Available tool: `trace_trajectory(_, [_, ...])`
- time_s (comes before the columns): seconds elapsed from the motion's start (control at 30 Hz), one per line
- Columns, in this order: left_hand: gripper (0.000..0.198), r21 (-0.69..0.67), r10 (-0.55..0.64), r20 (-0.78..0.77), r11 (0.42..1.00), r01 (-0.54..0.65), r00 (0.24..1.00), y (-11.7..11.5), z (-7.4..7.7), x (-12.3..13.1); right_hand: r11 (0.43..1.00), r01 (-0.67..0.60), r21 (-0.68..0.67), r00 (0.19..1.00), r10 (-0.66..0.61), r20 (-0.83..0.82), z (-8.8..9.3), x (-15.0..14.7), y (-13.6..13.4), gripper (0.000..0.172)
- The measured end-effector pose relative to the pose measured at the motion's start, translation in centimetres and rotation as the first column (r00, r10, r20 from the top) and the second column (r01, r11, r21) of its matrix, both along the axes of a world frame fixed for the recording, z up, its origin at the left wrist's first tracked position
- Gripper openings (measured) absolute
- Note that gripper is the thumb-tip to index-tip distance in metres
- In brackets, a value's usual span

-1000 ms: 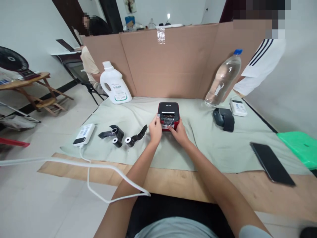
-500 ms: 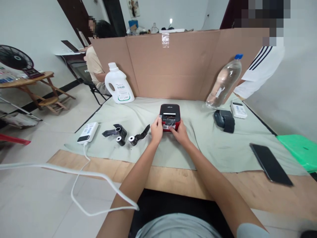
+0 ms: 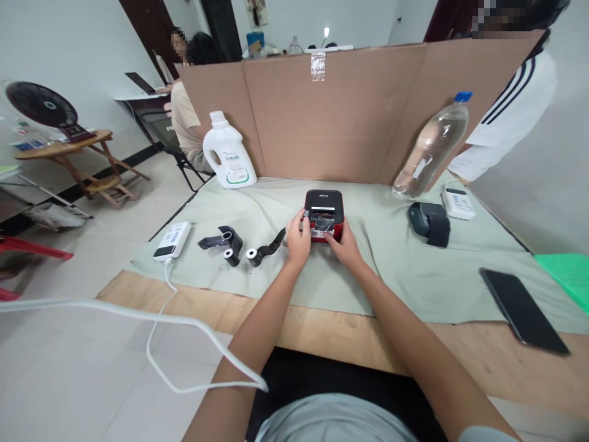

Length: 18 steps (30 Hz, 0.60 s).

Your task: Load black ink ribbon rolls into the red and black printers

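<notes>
A small black and red box that looks like a label printer [image 3: 324,199] sits on the cloth in front of me, a crumpled piece of dark shiny film showing at its front opening. My left hand [image 3: 299,236] is closed at its left side, with the fingertips by a small grey piece at that edge. On the front right corner, my right hand [image 3: 344,244] grips the printer, its thumb at the front and the other fingers along the right side, partly hidden. Left of my hands lie small rolls of black ribbon [image 3: 252,256] with loose tails, and another black ribbon coil [image 3: 232,239].
A white power bank [image 3: 172,240] with a cable lies left. Behind stand a white jug [image 3: 230,153], a cardboard screen [image 3: 331,123] and a leaning water bottle [image 3: 432,147]. At right are a black strapped device [image 3: 427,222], another white power bank [image 3: 458,202] and a phone [image 3: 522,310].
The whole view has shifted, so things appear slightly farther right. Both hands stay at the printer; the left fingers have shifted a little at its left edge.
</notes>
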<state>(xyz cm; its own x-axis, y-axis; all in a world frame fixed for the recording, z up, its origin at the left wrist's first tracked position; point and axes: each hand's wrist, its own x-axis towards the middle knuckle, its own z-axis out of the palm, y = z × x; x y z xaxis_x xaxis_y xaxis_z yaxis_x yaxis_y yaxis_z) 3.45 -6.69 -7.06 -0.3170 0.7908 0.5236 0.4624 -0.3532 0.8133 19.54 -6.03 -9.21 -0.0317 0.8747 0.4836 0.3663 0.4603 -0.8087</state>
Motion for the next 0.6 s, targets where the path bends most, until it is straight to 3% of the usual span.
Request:
trace_trajectory(0.23, [0.039, 0.064, -0.009, 0.009, 0.998, 0.008, 1.0, 0.1, 0.0, -0.2, 1.0, 0.0, -0.022, 1.0, -0.001, -0.017, 0.1, 0.0, -0.1, 0.07])
trace_trajectory(0.37, [0.035, 0.019, -0.009, 0.018, 1.0, 0.009, 1.0, -0.2, 0.5, -0.2, 1.0, -0.004, -0.018, 1.0, 0.004, -0.031, 0.2, 0.0, -0.1, 0.07])
trace_trajectory(0.6, [0.032, 0.024, -0.009, -0.073, 1.0, 0.011, 0.997, -0.2, 0.8, -0.6, 0.999, 0.016, -0.028, 1.0, -0.016, -0.015, 0.0, 0.1, -0.1, 0.071])
